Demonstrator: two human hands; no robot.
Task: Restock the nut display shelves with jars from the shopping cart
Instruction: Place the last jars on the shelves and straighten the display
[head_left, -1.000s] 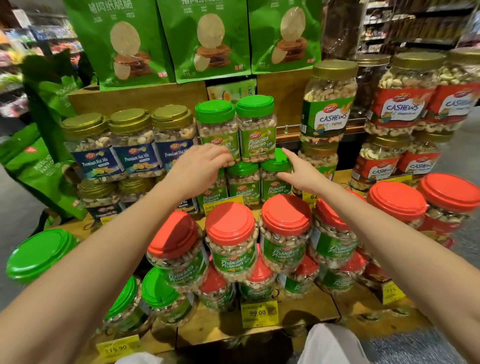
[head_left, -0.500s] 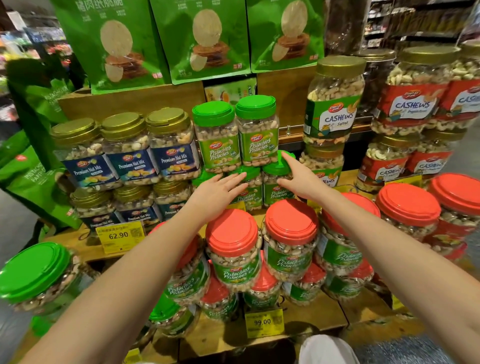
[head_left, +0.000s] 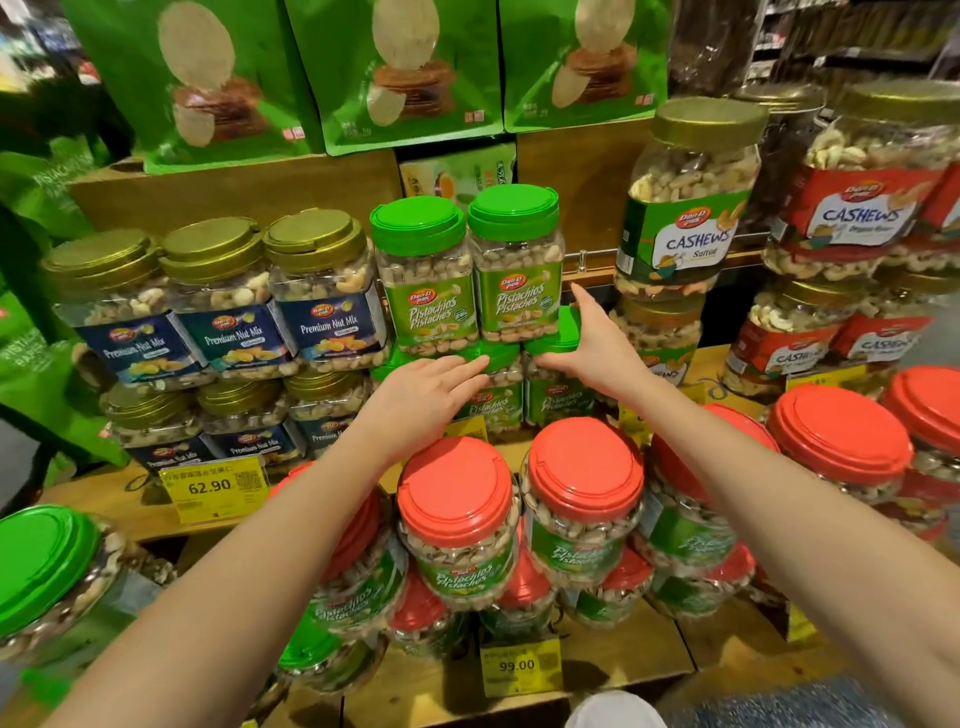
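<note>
Jars: green-lidded pistachio jars (head_left: 470, 270) stood stacked two high on the middle shelf (head_left: 218, 514), between nut mix jars (head_left: 327, 306) and cashews (head_left: 685, 208).
Left hand (head_left: 423, 395): flat, fingers together, fingertips at a lower jar's lid (head_left: 493, 356); gripping nothing.
Right hand (head_left: 592, 345): open, fingers apart, cupped on the neighbouring lower lid (head_left: 558, 335).
Handling: probably rigid clear plastic, heavy with nuts, smooth and slippery.
Hold: best taken around the body or under the ribbed lid.

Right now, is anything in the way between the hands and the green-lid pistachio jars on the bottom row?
Nothing visible is in the way. The left hand and right hand are already up against the lower green-lid jars, and neither is gripping one. The red-lid jars sit lower, under the forearms.
</note>
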